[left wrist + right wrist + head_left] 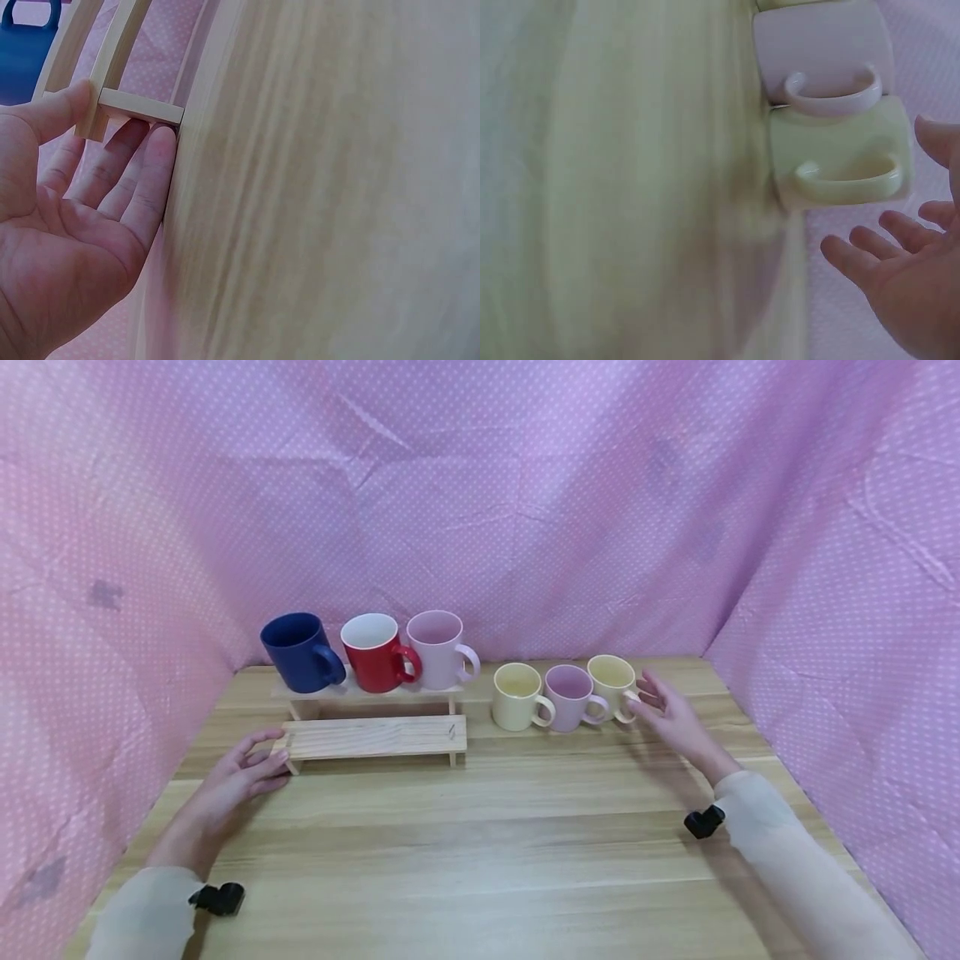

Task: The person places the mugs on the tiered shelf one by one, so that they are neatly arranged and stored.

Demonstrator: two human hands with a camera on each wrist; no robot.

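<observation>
My left hand (234, 779) grips the left end of a two-step wooden rack (378, 737). In the left wrist view, the thumb of this hand (75, 232) presses the board's end, while the fingers reach beside the rack's leg (142, 105). My right hand (675, 725) is spread beside the rightmost yellow mug (609, 692). The right wrist view shows a gap between this hand (911, 277) and the yellow mug's handle (851, 187). Left of that mug stand a pink mug (566, 706) and another yellow mug (513, 706), all upright in a row.
On the rack's upper step stand a blue mug (300, 660), a red mug (372, 664) with a white inside, and a larger pink mug (435, 660). A pink dotted cloth (480, 527) hangs behind and at both sides of the wooden table (480, 860).
</observation>
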